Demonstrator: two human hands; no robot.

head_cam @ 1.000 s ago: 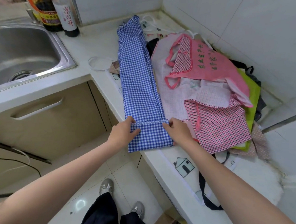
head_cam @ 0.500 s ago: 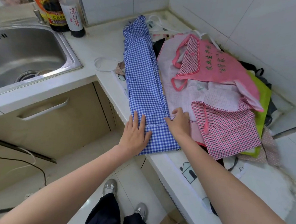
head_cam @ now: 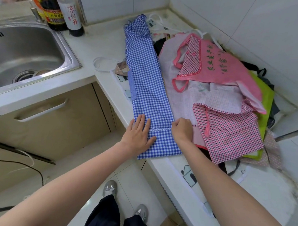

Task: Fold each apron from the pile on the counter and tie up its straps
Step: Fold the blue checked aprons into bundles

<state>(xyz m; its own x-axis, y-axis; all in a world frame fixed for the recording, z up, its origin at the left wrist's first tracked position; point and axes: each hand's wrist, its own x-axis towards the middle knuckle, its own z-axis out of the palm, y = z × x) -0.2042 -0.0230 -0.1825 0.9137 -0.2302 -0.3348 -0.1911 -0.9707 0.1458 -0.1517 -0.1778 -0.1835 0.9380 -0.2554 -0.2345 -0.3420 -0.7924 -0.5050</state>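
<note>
Counter (head_cam: 103, 44): white, L-shaped, steel sink (head_cam: 25, 51) at left.
Apron pile (head_cam: 216, 93): pink and checked aprons heaped in the corner, right of the blue one.
Blue check apron (head_cam: 146, 84): folded into a long strip along counter edge, near end overhanging.
Left hand (head_cam: 138, 135): flat, fingers straight, pressing the strip's near end.
Right hand (head_cam: 182, 131): fingers curled, pinching the strip's right edge.

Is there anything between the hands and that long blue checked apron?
Nothing visible. The left hand lies flat on the blue checked apron; the right hand grips its right edge.
</note>
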